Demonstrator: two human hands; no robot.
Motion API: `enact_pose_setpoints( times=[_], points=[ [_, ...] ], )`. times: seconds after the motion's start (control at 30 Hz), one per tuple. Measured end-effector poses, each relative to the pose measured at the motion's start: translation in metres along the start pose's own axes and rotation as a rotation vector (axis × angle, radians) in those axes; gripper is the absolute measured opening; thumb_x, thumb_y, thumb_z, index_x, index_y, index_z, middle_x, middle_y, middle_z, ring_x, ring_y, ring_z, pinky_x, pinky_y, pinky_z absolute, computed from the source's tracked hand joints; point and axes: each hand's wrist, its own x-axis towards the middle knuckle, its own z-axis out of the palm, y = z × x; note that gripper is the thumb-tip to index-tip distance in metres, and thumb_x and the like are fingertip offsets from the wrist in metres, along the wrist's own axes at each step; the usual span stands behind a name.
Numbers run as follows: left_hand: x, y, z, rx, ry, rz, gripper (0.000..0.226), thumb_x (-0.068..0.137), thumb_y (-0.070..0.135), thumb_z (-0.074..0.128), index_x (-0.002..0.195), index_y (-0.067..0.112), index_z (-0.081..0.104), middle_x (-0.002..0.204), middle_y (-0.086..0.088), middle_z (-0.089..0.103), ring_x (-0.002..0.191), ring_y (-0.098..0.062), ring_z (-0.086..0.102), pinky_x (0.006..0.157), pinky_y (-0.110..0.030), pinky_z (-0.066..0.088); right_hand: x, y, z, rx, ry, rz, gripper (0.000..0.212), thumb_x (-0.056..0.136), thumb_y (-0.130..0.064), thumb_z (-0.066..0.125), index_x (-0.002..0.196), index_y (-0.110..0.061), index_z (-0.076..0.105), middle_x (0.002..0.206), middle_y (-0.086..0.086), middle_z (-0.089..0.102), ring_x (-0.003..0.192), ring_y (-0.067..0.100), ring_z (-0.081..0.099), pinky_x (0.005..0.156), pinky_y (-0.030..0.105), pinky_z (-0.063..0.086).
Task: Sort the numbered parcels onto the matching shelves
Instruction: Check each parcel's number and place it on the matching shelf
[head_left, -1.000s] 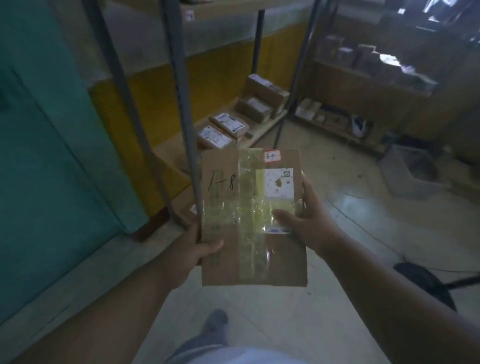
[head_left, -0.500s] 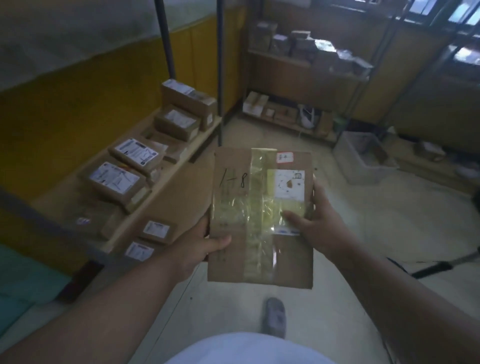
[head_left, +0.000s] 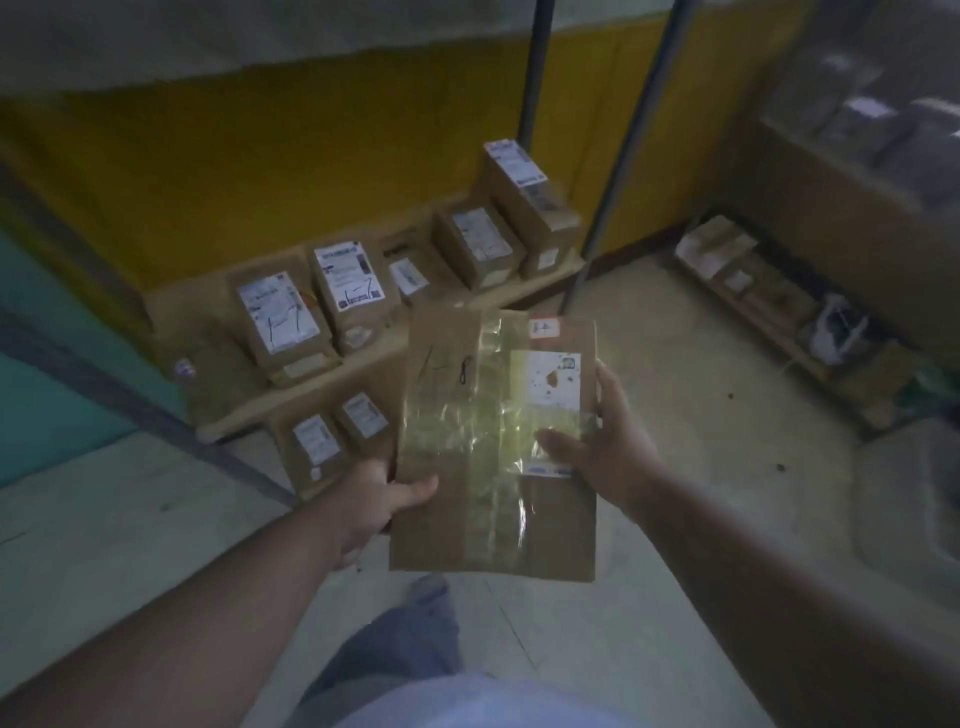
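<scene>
I hold one flat brown parcel (head_left: 493, 447) up in front of me with both hands, above the floor and just in front of the low shelf (head_left: 363, 358). My left hand (head_left: 374, 506) grips the parcel's lower left edge, with the thumb curled over the front and the other fingers hidden behind it. My right hand (head_left: 613, 447) grips the right edge, with the thumb lying across the front near the white label (head_left: 545, 384). The parcel looks thin and wide, so I think it is light. It is cardboard, so I think it is stiff enough not to flop, but it could bend if I squeeze the middle. Wide shiny tape (head_left: 467, 441) runs down its face, and I think that part is slippery, so the bare cardboard edges are the best place to hold. There is dark writing near the top left, but it is too blurry for me to read. On the low shelf other boxes (head_left: 322, 306) stand in a row with white labels and hand-drawn marks. More small boxes (head_left: 337, 431) sit under it near the floor. I think I must match the number before I put the parcel down.
</scene>
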Motion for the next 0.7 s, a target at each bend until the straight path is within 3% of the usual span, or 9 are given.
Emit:
enact_pose_setpoints(
  times=[0.03, 0.1, 0.23, 0.37, 0.43, 0.5, 0.57, 0.7],
  points=[
    [0.011, 0.002, 0.0, -0.023, 0.028, -0.016, 0.023, 0.089, 0.017, 0.074, 0.109, 0.025, 0.066, 0.105, 0.003, 0.078, 0.095, -0.015, 0.074, 0.074, -0.031, 0.058, 0.015, -0.002, 0.0, -0.036, -0.017, 0.001, 0.1, 0.064, -0.037, 0.088, 0.137, -0.062, 0.024, 0.097, -0.04, 0.063, 0.084, -0.018, 0.062, 0.054, 0.004, 0.048],
    [0.034, 0.006, 0.005, -0.049, 0.06, -0.046, 0.025, 0.087, 0.016, 0.075, 0.111, 0.019, 0.066, 0.106, -0.002, 0.078, 0.097, -0.019, 0.073, 0.079, -0.035, 0.058, 0.044, -0.003, -0.006, -0.104, -0.04, 0.0, 0.1, 0.066, -0.036, 0.089, 0.136, -0.064, 0.023, 0.098, -0.034, 0.063, 0.083, -0.011, 0.065, 0.051, 0.006, 0.047],
    [0.074, 0.016, 0.03, -0.092, 0.103, -0.056, 0.016, 0.088, 0.017, 0.075, 0.102, 0.018, 0.067, 0.093, 0.006, 0.079, 0.091, -0.013, 0.074, 0.085, -0.037, 0.058, 0.092, -0.011, -0.031, -0.162, -0.089, 0.002, 0.096, 0.073, -0.026, 0.087, 0.143, -0.049, 0.026, 0.113, -0.019, 0.064, 0.098, 0.01, 0.067, 0.078, 0.037, 0.06],
    [0.093, 0.016, 0.05, -0.134, 0.121, -0.072, 0.03, 0.079, 0.032, 0.08, 0.105, 0.031, 0.067, 0.096, 0.019, 0.077, 0.093, -0.004, 0.071, 0.081, -0.03, 0.054, 0.13, -0.006, -0.047, -0.216, -0.189, -0.008, 0.096, 0.071, -0.027, 0.089, 0.142, -0.048, 0.028, 0.106, -0.018, 0.066, 0.084, 0.005, 0.068, 0.058, 0.025, 0.06],
    [0.101, 0.008, 0.059, -0.173, 0.164, -0.076, 0.046, 0.069, 0.037, 0.082, 0.112, 0.035, 0.066, 0.101, 0.018, 0.077, 0.102, -0.009, 0.07, 0.081, -0.031, 0.054, 0.153, 0.0, -0.05, -0.238, -0.268, -0.028, 0.099, 0.065, -0.028, 0.091, 0.138, -0.053, 0.029, 0.102, -0.018, 0.067, 0.085, 0.008, 0.07, 0.06, 0.035, 0.063],
    [0.11, 0.002, 0.073, -0.219, 0.226, -0.076, 0.062, 0.073, 0.033, 0.086, 0.128, 0.043, 0.059, 0.108, 0.016, 0.076, 0.11, -0.015, 0.068, 0.091, -0.041, 0.053, 0.181, 0.007, -0.053, -0.246, -0.346, -0.07, 0.097, 0.054, -0.037, 0.091, 0.127, -0.064, 0.034, 0.1, -0.023, 0.069, 0.088, 0.006, 0.07, 0.068, 0.039, 0.064],
    [0.119, -0.005, 0.093, -0.26, 0.3, -0.059, 0.069, 0.073, 0.034, 0.086, 0.13, 0.055, 0.053, 0.114, 0.015, 0.074, 0.111, -0.017, 0.068, 0.098, -0.048, 0.051, 0.209, 0.019, -0.057, -0.258, -0.44, -0.129, 0.093, 0.046, -0.047, 0.088, 0.119, -0.068, 0.035, 0.102, -0.034, 0.066, 0.089, 0.004, 0.07, 0.073, 0.041, 0.063],
    [0.141, -0.026, 0.148, -0.365, 0.408, -0.043, 0.073, 0.071, 0.035, 0.084, 0.13, 0.062, 0.05, 0.118, 0.015, 0.072, 0.107, -0.01, 0.07, 0.084, -0.038, 0.056, 0.262, 0.056, -0.068, -0.298, -0.62, -0.175, 0.107, 0.048, -0.048, 0.089, 0.137, -0.056, 0.031, 0.102, -0.03, 0.069, 0.086, 0.001, 0.072, 0.068, 0.039, 0.063]
  ],
)
